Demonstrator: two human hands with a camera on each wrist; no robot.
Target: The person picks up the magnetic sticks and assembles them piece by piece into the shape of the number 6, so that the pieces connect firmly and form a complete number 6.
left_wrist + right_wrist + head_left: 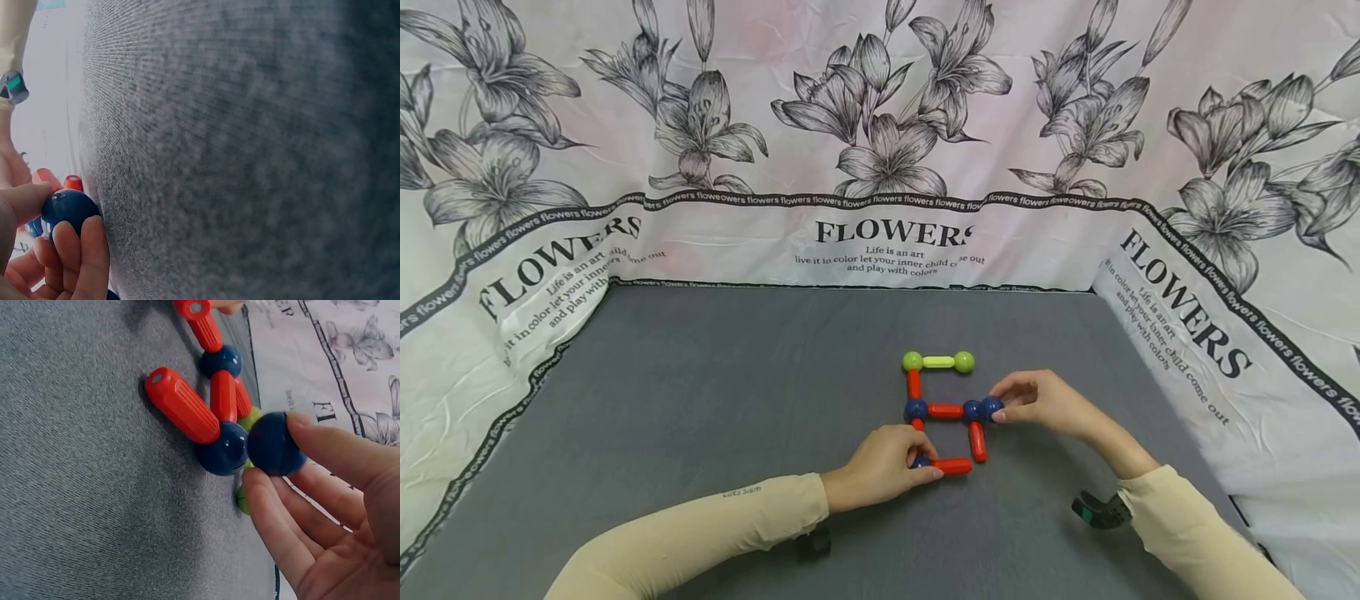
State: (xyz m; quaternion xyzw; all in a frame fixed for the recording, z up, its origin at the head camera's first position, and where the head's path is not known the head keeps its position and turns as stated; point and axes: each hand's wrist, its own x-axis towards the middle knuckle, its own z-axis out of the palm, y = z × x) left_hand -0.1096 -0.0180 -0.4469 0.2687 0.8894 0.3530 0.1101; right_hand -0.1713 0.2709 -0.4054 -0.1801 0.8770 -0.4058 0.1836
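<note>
Red rods and blue balls form a linked figure on the grey table. My left hand point(883, 468) grips the lower-left blue ball point(70, 209), from which a red rod point(952, 467) points right. My right hand point(1045, 404) pinches a loose-looking blue ball point(275, 444) between thumb and fingers, right beside the blue ball point(223, 449) at the figure's right corner. From that corner another red rod point(977, 442) runs down, its lower end bare and near the left hand's rod. A third blue ball point(916, 409) joins red rods at the middle left.
At the top of the figure a light green rod point(937, 362) links two green balls point(912, 361). The grey table point(737, 375) meets a flower-printed cloth point(880, 242) at the back and sides. A dark band point(1101, 510) hangs at the right sleeve.
</note>
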